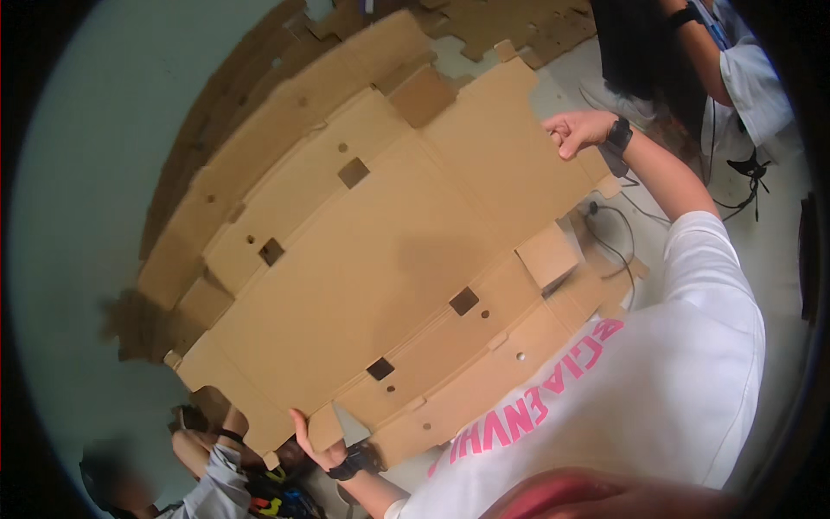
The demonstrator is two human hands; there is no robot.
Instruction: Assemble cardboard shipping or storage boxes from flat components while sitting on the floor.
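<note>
A large unfolded cardboard box blank point(380, 251) spreads slantwise across the middle of the view. Square cut-outs, small round holes, crease lines and edge tabs mark it, and some side flaps stand partly bent up. At its lower left edge, my left hand point(318, 445) grips the cardboard, the thumb raised along the near side and the other fingers mostly hidden. My right hand point(584, 131) is closed on the far right edge with its fingers curled. The blank is held up between both hands, its near flaps close to my white shirt.
More flat brown cardboard pieces point(527, 28) lie behind the blank at the top. One person's arm point(705, 60) shows at the upper right, near black cables point(618, 238) on the floor. Another person's sleeve point(216, 484) is at the lower left beside dark, brightly coloured items point(281, 500).
</note>
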